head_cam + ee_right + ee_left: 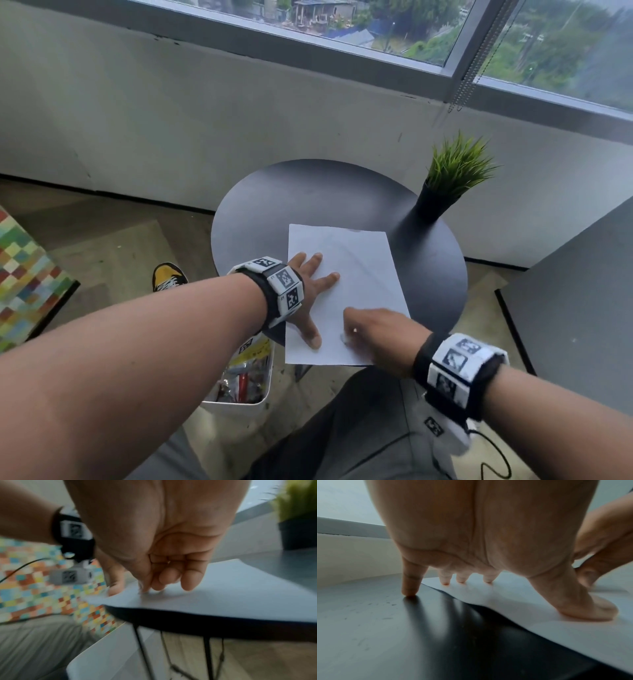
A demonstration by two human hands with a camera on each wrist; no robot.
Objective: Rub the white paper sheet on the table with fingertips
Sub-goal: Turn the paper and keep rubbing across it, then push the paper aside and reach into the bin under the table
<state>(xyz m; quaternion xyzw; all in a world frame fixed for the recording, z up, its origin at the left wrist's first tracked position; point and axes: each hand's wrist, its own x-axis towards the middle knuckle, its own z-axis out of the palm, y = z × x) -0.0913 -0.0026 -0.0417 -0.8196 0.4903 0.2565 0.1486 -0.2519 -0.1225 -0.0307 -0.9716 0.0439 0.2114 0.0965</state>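
A white paper sheet (pixel 363 267) lies on the near half of a round black table (pixel 308 198), its near edge overhanging the rim. My left hand (pixel 308 298) lies spread on the sheet's left side. In the left wrist view its thumb (pixel 583 608) and three fingertips press the paper (pixel 513 601), while the little finger stands on bare table (pixel 385 628). My right hand (pixel 370 332) is over the sheet's near right part. Its fingers (pixel 171 584) are bent, with the tips touching the paper (pixel 231 588). The right wrist view is blurred.
A black pot of green grass (pixel 442 198) stands at the table's right rim. Below the near-left rim sits a white bin (pixel 243 380) with several items. A colourful checked seat (pixel 24 274) is far left, a grey panel (pixel 582 308) at right.
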